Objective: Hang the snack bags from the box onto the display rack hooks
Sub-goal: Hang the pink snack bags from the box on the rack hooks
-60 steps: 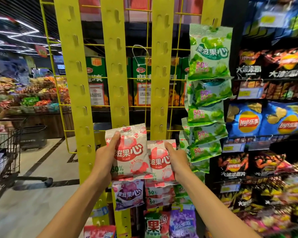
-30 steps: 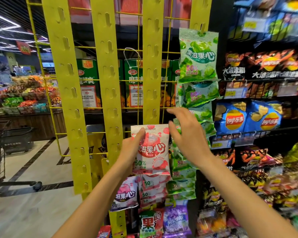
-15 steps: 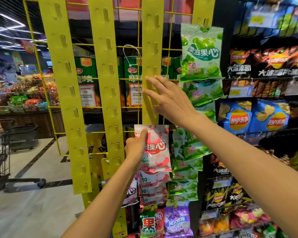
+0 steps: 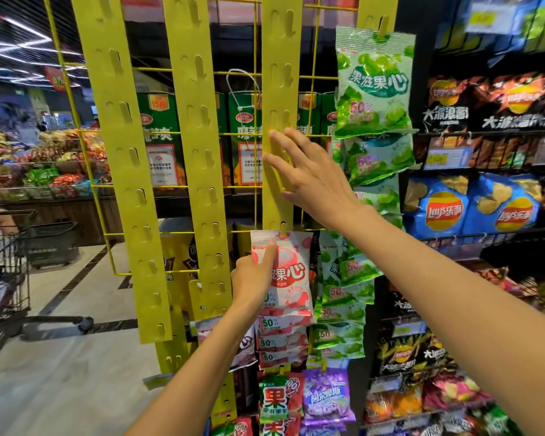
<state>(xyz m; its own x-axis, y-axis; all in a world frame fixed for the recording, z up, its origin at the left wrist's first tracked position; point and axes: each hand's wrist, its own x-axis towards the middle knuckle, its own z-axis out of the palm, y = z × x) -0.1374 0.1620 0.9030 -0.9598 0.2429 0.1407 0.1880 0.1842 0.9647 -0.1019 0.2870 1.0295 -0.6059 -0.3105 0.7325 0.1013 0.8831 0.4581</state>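
The left hand [image 4: 255, 275] pinches the upper left edge of a pink-and-white snack bag [image 4: 288, 272], thumb on its front, holding it up at the lowest free hook [image 4: 283, 228] of the third yellow hanging strip [image 4: 279, 99], probably so the bag's top hole meets the hook. The right hand [image 4: 309, 177] lies spread and flat on that strip above, holding nothing and seemingly steadying it. Hung pink bags [image 4: 282, 338] fill the hooks beneath.
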